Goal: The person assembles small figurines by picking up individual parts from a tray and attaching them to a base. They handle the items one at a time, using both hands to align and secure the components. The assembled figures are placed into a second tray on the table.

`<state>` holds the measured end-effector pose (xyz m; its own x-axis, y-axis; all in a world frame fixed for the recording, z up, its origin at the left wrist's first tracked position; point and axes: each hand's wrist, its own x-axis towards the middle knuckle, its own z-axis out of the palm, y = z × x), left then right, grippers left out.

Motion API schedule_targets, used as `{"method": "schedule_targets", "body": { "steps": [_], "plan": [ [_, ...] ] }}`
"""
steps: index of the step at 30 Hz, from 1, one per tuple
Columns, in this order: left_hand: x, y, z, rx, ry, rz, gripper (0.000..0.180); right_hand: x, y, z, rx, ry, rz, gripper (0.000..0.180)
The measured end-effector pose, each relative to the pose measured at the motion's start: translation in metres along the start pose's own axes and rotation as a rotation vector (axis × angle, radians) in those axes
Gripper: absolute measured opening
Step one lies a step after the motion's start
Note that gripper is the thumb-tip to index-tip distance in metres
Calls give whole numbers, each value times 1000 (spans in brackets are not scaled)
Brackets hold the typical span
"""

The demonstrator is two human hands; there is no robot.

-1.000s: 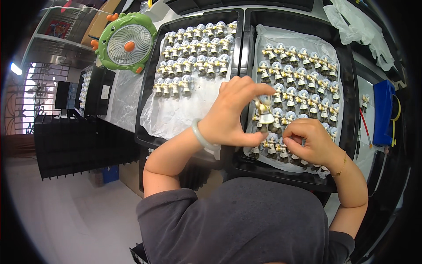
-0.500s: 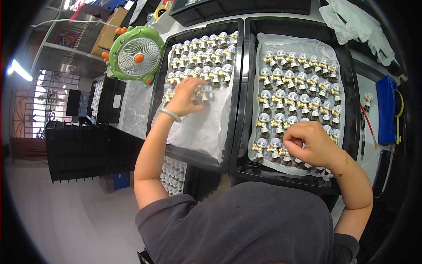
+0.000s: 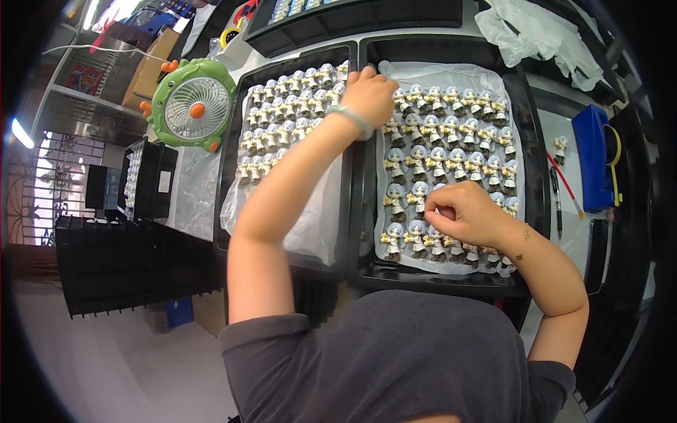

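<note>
My left hand (image 3: pixel 369 96) reaches over the rims where two black trays meet, beside the far left figurines of the right tray (image 3: pixel 536 183). Its fingers curl downward, and their tips are hidden. Over the near rows of that tray, my right hand (image 3: pixel 463 213) has its fingers curled in against the thumb; whatever they hold is hidden. Small pale-haired figurines (image 3: pixel 437 162) in white and dark clothing lie in rows on white lining there. More figurines (image 3: pixel 264 137) fill the far part of the left tray (image 3: pixel 227 169), while crumpled lining (image 3: pixel 317 225) shows nearer me.
A green fan (image 3: pixel 197 109) stands left of the trays. To the right lie a single figurine (image 3: pixel 560 149), a red brush (image 3: pixel 564 185), a black pen (image 3: pixel 557 204) and a blue tape dispenser (image 3: pixel 591 158). Another black tray (image 3: pixel 360 32) and a white plastic bag (image 3: pixel 543 42) sit behind.
My left hand has moved from the left tray's figurines rightward and away from me to the rims between the trays; its fingers have curled. My right hand stays over the near rows, still curled.
</note>
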<state>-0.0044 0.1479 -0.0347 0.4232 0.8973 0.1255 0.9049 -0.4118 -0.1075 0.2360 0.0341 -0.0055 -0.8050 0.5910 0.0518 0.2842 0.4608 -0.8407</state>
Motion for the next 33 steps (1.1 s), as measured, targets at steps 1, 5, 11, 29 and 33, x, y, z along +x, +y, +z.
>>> {"method": "schedule_targets", "body": {
  "steps": [1, 5, 11, 29, 33],
  "plan": [
    [22, 11, 2, 37, -131, -87, 26, -1, 5, 3, -8, 31, -13, 12],
    [65, 15, 20, 176, -474, -182, 24, 0, 8, 1, -33, 32, 33, 13],
    [40, 16, -7, -9, -10, -123, 29, 0, 7, -3, 0, 7, 43, 14],
    [-121, 68, -87, -2029, -185, 114, 100, -4, -8, -10, 38, -46, -33, 11],
    [-123, 71, -89, -1978, -136, 166, 100, -3, -8, -11, 52, -49, -13, 11]
  ]
}}
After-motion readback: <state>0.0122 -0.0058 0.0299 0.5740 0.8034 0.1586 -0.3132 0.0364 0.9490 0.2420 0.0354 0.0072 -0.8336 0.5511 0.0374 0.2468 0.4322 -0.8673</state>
